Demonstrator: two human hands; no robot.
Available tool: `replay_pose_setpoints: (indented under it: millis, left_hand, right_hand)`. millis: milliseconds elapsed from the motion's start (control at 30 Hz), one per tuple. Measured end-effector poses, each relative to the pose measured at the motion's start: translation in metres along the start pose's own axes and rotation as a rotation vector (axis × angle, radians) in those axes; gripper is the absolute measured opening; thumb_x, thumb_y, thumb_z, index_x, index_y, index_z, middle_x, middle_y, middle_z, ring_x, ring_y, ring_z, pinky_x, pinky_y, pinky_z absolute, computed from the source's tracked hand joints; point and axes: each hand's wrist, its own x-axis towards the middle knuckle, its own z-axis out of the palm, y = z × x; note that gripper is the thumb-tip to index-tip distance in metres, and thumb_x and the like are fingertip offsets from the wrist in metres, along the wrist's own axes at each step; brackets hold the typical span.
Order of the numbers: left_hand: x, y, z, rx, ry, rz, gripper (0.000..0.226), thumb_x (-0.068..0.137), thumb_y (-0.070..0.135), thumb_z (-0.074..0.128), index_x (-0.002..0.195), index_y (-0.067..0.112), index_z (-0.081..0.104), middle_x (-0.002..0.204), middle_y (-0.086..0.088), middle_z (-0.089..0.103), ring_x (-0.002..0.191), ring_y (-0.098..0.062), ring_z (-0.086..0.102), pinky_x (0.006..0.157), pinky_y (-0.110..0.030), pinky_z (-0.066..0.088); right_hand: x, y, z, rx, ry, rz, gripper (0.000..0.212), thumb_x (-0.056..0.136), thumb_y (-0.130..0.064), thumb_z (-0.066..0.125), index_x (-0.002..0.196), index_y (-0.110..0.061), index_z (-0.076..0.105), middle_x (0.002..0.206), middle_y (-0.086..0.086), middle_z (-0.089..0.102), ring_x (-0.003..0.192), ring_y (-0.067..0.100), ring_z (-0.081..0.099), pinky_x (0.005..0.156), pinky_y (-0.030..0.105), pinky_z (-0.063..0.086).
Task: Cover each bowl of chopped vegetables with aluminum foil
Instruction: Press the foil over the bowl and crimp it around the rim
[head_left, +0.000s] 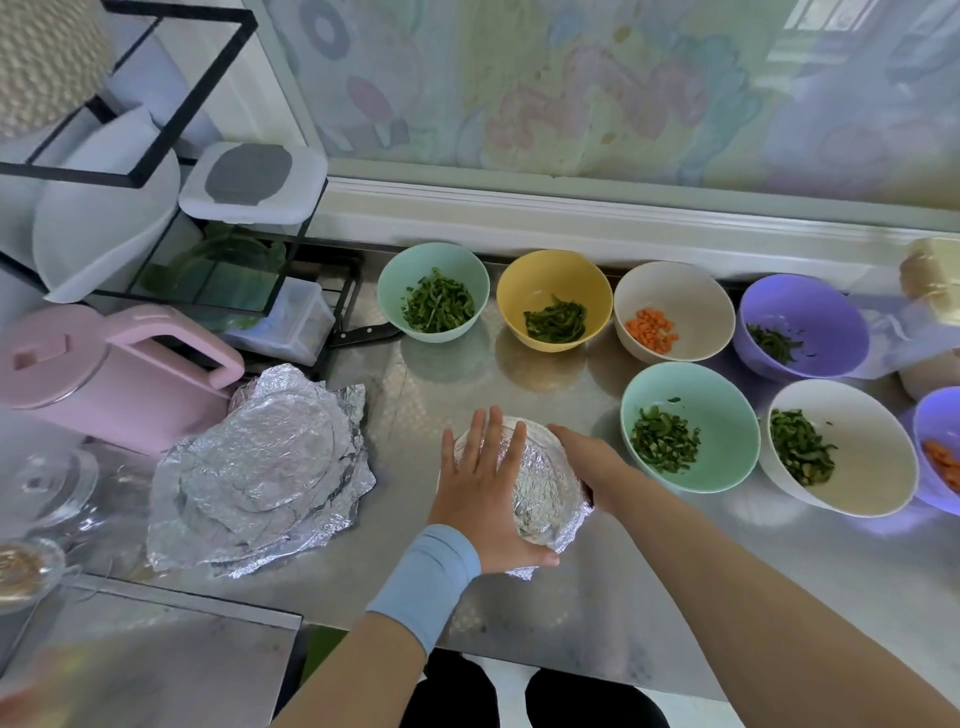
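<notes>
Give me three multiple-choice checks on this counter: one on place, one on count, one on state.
1. Where is the stack of foil sheets?
A. left of the foil-covered bowl
B. behind the yellow bowl
C. inside the purple bowl

2. How many mint-green bowls are uncovered?
A. one
B. two
C. four

3. What are both hands doing?
A. pressing foil onto the bowl
B. lifting the pink kettle
C. hanging idle

Answers: A, it lies beside the kettle; B, one in each row; A, left hand on top, right hand at the side.
</notes>
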Motion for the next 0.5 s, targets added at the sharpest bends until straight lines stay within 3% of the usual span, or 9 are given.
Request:
replay_pose_setpoints:
  millis: [133,267,333,400,467,500]
  left_hand:
    - [-0.001,0.005,0.002,-0.022,0.016,-0.011,0.142,0.052,0.088,0.056,0.149,0.025,-0.026,0.152,-0.006,-0.041,0.140,-0.025,-0.039,0.116,-0.058,-0.012]
    - [0.000,0.001,0.004,-0.019,0.000,-0.026,0.146,0.046,0.093,0.054,0.150,0.026,-0.024,0.154,-0.005,-0.039,0.140,-0.025,-0.038,0.117,-0.056,-0.013]
    - [0.000,0.000,0.005,-0.017,-0.007,-0.039,0.147,0.045,0.093,0.055,0.149,0.027,-0.025,0.153,-0.004,-0.040,0.140,-0.025,-0.038,0.117,-0.055,-0.013]
    - [0.001,0.001,0.003,-0.020,-0.016,-0.050,0.148,0.044,0.092,0.058,0.147,0.028,-0.028,0.153,-0.004,-0.040,0.140,-0.025,-0.039,0.116,-0.055,-0.014]
    - [0.001,0.003,0.000,-0.027,-0.024,-0.056,0.148,0.043,0.091,0.058,0.147,0.030,-0.029,0.153,-0.004,-0.039,0.140,-0.024,-0.038,0.116,-0.055,-0.014]
    - [0.002,0.003,-0.001,-0.035,-0.023,-0.059,0.147,0.043,0.092,0.056,0.147,0.030,-0.027,0.154,-0.003,-0.037,0.141,-0.024,-0.036,0.117,-0.055,-0.013]
  right_hand:
    - [0.001,-0.001,-0.003,0.097,-0.058,0.024,0.021,0.084,-0.020,0.071,0.099,-0.006,0.073,0.094,0.012,0.074,0.086,0.030,0.071,0.082,0.039,0.057]
    - [0.008,-0.001,-0.003,0.039,-0.130,0.077,0.026,0.079,-0.019,0.070,0.101,-0.006,0.073,0.105,0.018,0.072,0.091,0.033,0.070,0.091,0.051,0.054]
    - [0.009,-0.002,0.000,-0.072,-0.041,0.035,0.020,0.082,-0.021,0.065,0.094,-0.007,0.072,0.109,0.020,0.070,0.089,0.031,0.068,0.089,0.046,0.054]
    - [0.007,-0.004,0.001,-0.342,0.149,-0.158,0.028,0.094,-0.028,0.050,0.100,-0.007,0.068,0.111,0.016,0.068,0.094,0.032,0.062,0.086,0.040,0.050]
    - [-0.003,-0.002,0.005,-0.540,0.366,-0.529,0.029,0.100,-0.026,0.040,0.111,-0.014,0.064,0.115,0.010,0.063,0.101,0.027,0.055,0.089,0.037,0.044]
    - [-0.010,0.000,0.007,-0.579,0.393,-0.723,0.029,0.100,-0.024,0.041,0.118,-0.017,0.062,0.120,0.006,0.060,0.106,0.023,0.053,0.093,0.037,0.042]
